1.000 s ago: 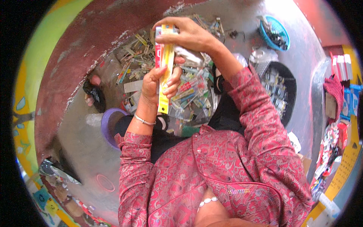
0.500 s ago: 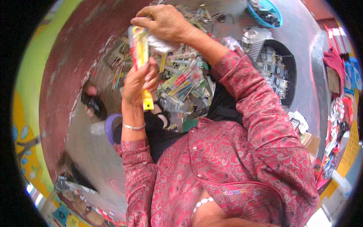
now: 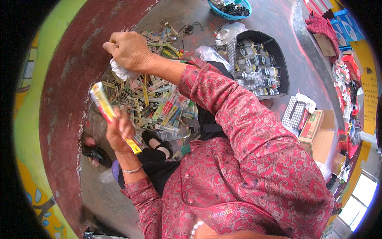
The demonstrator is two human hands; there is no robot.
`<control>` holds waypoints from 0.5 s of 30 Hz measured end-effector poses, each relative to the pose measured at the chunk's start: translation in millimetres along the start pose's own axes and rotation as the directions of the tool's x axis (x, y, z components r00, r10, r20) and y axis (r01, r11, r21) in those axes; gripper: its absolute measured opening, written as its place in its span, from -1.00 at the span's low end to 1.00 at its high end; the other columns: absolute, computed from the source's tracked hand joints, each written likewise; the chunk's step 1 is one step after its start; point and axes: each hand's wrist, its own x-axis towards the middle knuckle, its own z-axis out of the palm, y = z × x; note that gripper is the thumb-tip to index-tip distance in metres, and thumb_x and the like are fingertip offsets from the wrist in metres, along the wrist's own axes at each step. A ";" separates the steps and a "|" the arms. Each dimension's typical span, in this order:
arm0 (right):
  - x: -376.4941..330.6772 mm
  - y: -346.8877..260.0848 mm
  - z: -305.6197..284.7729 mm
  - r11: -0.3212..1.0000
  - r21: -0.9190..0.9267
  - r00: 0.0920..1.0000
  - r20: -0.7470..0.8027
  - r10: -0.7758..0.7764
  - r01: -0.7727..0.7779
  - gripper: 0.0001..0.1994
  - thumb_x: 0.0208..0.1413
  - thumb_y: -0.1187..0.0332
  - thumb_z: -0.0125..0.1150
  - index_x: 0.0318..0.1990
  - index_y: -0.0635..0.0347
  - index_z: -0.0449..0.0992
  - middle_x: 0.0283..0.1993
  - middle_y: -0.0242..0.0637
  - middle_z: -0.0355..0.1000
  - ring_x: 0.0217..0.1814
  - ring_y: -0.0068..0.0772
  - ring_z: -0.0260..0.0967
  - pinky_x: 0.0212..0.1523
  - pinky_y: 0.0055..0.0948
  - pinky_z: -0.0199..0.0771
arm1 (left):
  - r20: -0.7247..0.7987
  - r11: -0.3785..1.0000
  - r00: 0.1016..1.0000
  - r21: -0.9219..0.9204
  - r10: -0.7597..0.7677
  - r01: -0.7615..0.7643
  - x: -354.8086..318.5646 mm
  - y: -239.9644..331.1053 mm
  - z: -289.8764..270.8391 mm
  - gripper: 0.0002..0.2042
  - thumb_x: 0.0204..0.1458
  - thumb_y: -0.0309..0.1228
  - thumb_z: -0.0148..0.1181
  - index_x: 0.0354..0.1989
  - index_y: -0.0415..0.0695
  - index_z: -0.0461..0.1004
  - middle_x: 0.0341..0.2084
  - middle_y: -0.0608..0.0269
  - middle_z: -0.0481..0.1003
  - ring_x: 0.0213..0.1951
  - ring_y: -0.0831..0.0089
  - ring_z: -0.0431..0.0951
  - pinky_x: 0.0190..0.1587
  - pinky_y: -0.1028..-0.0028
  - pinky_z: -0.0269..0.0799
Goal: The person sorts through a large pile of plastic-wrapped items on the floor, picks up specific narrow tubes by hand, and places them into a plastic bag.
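Note:
My left hand (image 3: 120, 133), with a bangle on its wrist, is wrapped around a long, narrow yellow-and-red package (image 3: 104, 104). The package tilts, its upper end leaning to the left and its yellow lower end sticking out below my fingers. My right hand (image 3: 129, 49) is above and to the right of it, closed on a crumpled white cloth (image 3: 123, 72) that hangs out under the palm. Cloth and package are apart. Behind both hands, a heap of similar slim packages (image 3: 159, 101) in clear plastic, yellow, green and red covers the floor.
A dark bin (image 3: 282, 65) of clear packs with metal parts stands to the right, beside a white plastic bag (image 3: 230, 32). A blue basket (image 3: 227, 15) with black items is at the far side. An open cardboard box (image 3: 314, 131) stands nearer right. My foot (image 3: 157, 145) rests by the heap.
My right hand with the cloth has moved down and left, away from the package's upper end. My left hand has shifted lower and left, tilting the package. The whole view has also swung.

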 end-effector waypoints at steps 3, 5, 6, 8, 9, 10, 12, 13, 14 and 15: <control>-10.7 24.5 42.9 0.888 0.236 0.827 0.513 0.231 -0.394 -0.72 0.03 0.12 -0.10 -0.31 0.04 0.48 -0.48 -0.21 0.46 -0.47 -0.27 0.41 -0.41 -0.37 0.39 | -0.201 0.941 0.926 0.181 0.321 -0.287 7.8 18.3 -4.9 -0.83 0.06 -0.41 -0.04 -0.24 -0.24 0.26 -0.44 0.15 0.34 -0.32 0.44 0.39 -0.27 0.51 0.36; -38.3 -6.4 55.0 0.954 0.131 0.700 0.707 0.100 -0.269 -0.61 0.01 -0.04 -0.11 -0.37 0.06 0.49 -0.47 -0.23 0.46 -0.50 -0.32 0.39 -0.48 -0.34 0.35 | -0.209 0.885 0.871 0.252 0.445 -0.391 -7.8 44.2 -21.7 -0.78 0.05 -0.36 -0.03 -0.26 -0.26 0.37 -0.15 0.01 0.37 -0.04 0.24 0.34 0.11 0.25 0.19; -51.3 -47.8 1.1 0.838 0.244 0.580 0.808 0.103 -0.487 -0.44 -0.11 -0.19 -0.04 -0.44 0.22 0.50 -0.50 -0.17 0.44 -0.51 -0.31 0.37 -0.49 -0.34 0.32 | -0.216 0.898 0.877 0.200 0.430 -0.392 -16.2 53.2 -32.6 -0.79 0.06 -0.33 -0.05 -0.28 -0.24 0.36 -0.13 0.01 0.37 0.04 0.22 0.28 0.14 0.19 0.12; -66.5 -37.6 26.9 0.861 0.320 0.561 0.826 -0.050 -0.395 -0.35 -0.16 -0.19 0.03 -0.43 0.43 0.49 -0.48 -0.03 0.42 -0.46 -0.26 0.37 -0.45 -0.31 0.33 | -0.265 0.875 0.839 0.239 0.475 -0.420 -5.4 45.4 -24.6 -0.79 0.08 -0.28 -0.06 -0.33 -0.19 0.35 -0.14 0.04 0.37 0.03 0.22 0.29 0.15 0.15 0.08; -69.8 -40.7 27.6 0.850 0.334 0.547 0.834 -0.065 -0.408 -0.42 -0.15 -0.11 0.04 -0.40 0.40 0.48 -0.48 -0.09 0.41 -0.46 -0.29 0.35 -0.44 -0.34 0.33 | -0.284 0.865 0.826 0.285 0.487 -0.413 -5.3 41.9 -23.9 -0.79 0.08 -0.27 -0.07 -0.35 -0.18 0.34 -0.15 0.04 0.38 0.01 0.23 0.30 0.15 0.14 0.09; -72.0 -43.0 26.7 0.838 0.346 0.534 0.842 -0.079 -0.421 -0.49 -0.13 -0.04 0.06 -0.36 0.37 0.47 -0.49 -0.16 0.39 -0.45 -0.31 0.33 -0.42 -0.37 0.32 | -0.301 0.854 0.812 0.329 0.499 -0.403 -4.4 37.9 -23.0 -0.79 0.08 -0.25 -0.07 -0.36 -0.16 0.33 -0.15 0.05 0.38 0.00 0.24 0.31 0.14 0.13 0.10; -73.5 -48.3 20.0 0.817 0.370 0.512 0.852 -0.108 -0.443 -0.61 -0.10 0.11 0.09 -0.29 0.31 0.45 -0.50 -0.28 0.37 -0.45 -0.37 0.29 -0.39 -0.43 0.32 | -0.306 0.830 0.799 0.407 0.518 -0.382 -2.4 37.1 -23.6 -0.78 0.09 -0.23 -0.08 -0.37 -0.14 0.31 -0.16 0.06 0.38 -0.03 0.25 0.34 0.13 0.12 0.12; -74.0 -50.6 17.3 0.807 0.381 0.503 0.856 -0.123 -0.451 -0.66 -0.09 0.18 0.11 -0.25 0.28 0.44 -0.50 -0.34 0.36 -0.45 -0.40 0.27 -0.37 -0.45 0.32 | -0.295 0.817 0.799 0.441 0.524 -0.372 -1.6 39.3 -26.6 -0.78 0.09 -0.23 -0.09 -0.37 -0.13 0.31 -0.17 0.07 0.39 -0.04 0.26 0.35 0.12 0.12 0.12; -75.9 -50.5 22.3 0.816 0.389 0.535 0.837 -0.119 -0.427 -0.67 -0.08 0.19 0.11 -0.26 0.28 0.43 -0.51 -0.35 0.35 -0.47 -0.41 0.27 -0.39 -0.45 0.31 | -0.284 0.803 0.800 0.473 0.529 -0.363 -0.4 40.2 -28.9 -0.78 0.09 -0.22 -0.09 -0.36 -0.13 0.30 -0.18 0.08 0.39 -0.06 0.26 0.37 0.12 0.11 0.13; -78.5 -47.1 35.2 0.825 0.397 0.567 0.815 -0.116 -0.403 -0.69 -0.07 0.20 0.11 -0.26 0.27 0.42 -0.51 -0.36 0.34 -0.49 -0.43 0.27 -0.42 -0.45 0.30 | -0.281 0.783 0.796 0.518 0.537 -0.345 1.3 39.8 -30.5 -0.79 0.09 -0.23 -0.09 -0.35 -0.12 0.30 -0.23 0.09 0.42 -0.11 0.26 0.40 0.10 0.09 0.16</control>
